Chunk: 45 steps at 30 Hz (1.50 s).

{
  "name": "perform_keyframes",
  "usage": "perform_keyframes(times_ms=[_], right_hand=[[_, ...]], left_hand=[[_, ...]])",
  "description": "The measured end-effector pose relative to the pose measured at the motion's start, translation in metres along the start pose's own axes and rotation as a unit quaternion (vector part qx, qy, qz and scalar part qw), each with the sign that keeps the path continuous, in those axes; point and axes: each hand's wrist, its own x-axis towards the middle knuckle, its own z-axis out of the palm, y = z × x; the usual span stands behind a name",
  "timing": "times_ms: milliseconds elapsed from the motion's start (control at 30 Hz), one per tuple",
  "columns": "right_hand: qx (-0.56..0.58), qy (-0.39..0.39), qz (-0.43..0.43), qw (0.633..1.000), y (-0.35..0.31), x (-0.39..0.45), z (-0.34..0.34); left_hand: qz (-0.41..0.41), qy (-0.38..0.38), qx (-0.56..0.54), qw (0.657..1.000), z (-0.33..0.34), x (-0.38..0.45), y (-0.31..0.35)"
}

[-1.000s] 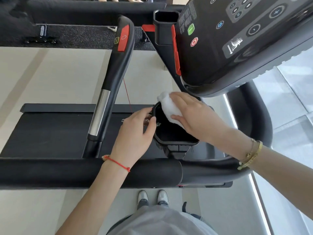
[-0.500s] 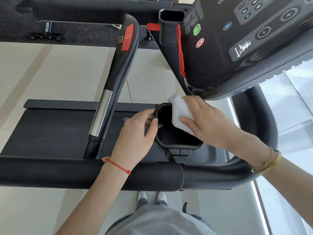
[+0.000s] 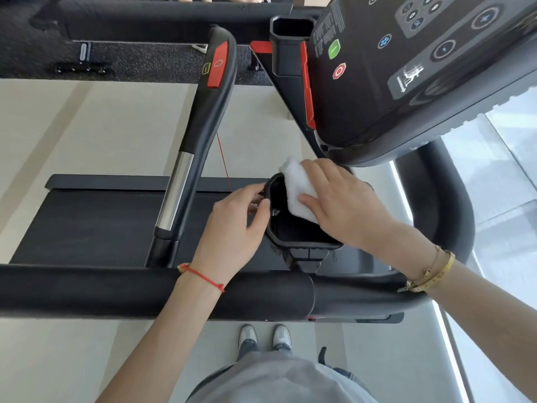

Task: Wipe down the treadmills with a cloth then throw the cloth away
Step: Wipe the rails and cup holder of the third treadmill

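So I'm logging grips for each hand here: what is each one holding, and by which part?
Right hand presses the white cloth flat against the cup holder's far inner wall. Left hand grips the holder's left rim, thumb over the edge.

We can read no words anywhere: the block of fine white print on the console (image 3: 406,68) is too small to make out. What we do make out there are signs only, a green button (image 3: 334,49) with a white bar, a red octagonal button (image 3: 339,71) with a white ring, a white running-figure pictogram (image 3: 410,77) and a blue fan-like icon (image 3: 384,41). The red pad (image 3: 217,65) on the handrail (image 3: 200,126) carries a circle outline, and the small yellow-edged label (image 3: 206,68) beside it is unreadable.
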Motion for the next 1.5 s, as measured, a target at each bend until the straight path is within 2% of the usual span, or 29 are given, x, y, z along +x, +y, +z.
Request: perform_keyframes(times_ms=[133, 233, 300, 433, 633, 733, 800, 900, 1033, 1133, 1333, 1467, 1500], right_hand=[[0.173, -0.010, 0.087, 0.981, -0.002, -0.024, -0.006], [0.207, -0.028, 0.134, 0.969, -0.004, -0.045, -0.003], [0.261, -0.042, 0.179, 0.948, -0.004, -0.049, -0.002], [0.320, -0.075, 0.248, 0.911, 0.006, -0.018, -0.003], [0.303, -0.041, 0.261, 0.916, -0.007, -0.031, 0.000], [0.266, -0.053, 0.263, 0.926, -0.012, -0.043, 0.002], [0.292, -0.074, 0.274, 0.913, -0.006, -0.031, -0.001], [0.343, -0.064, 0.276, 0.895, 0.004, -0.010, -0.008], [0.346, -0.048, 0.269, 0.897, -0.005, -0.030, 0.002], [0.371, -0.049, 0.285, 0.882, -0.010, -0.045, 0.007], [0.374, -0.035, 0.292, 0.880, 0.001, -0.009, -0.002], [0.319, -0.084, 0.279, 0.902, -0.010, -0.033, -0.003], [0.333, -0.096, 0.282, 0.895, -0.012, -0.040, -0.003]], left_hand=[[0.002, 0.002, 0.008, 1.000, 0.000, -0.001, 0.000], [0.003, -0.001, 0.012, 1.000, 0.000, -0.001, 0.000], [0.003, -0.002, 0.017, 1.000, 0.001, -0.001, 0.000], [-0.004, -0.006, 0.021, 1.000, 0.001, -0.001, 0.001], [-0.008, -0.006, 0.018, 1.000, 0.000, -0.001, 0.002], [-0.010, -0.003, 0.021, 1.000, 0.001, 0.000, 0.002], [-0.014, -0.003, 0.020, 1.000, 0.001, 0.000, 0.001], [-0.011, -0.003, 0.017, 1.000, 0.001, -0.001, 0.003], [-0.008, -0.001, 0.014, 1.000, 0.000, -0.001, 0.005], [-0.006, 0.002, 0.016, 1.000, 0.001, 0.000, 0.004], [-0.014, 0.002, 0.013, 1.000, 0.001, 0.000, 0.003], [-0.012, 0.003, 0.015, 1.000, 0.001, 0.000, 0.004], [-0.011, 0.002, 0.016, 1.000, 0.001, 0.000, 0.004]])
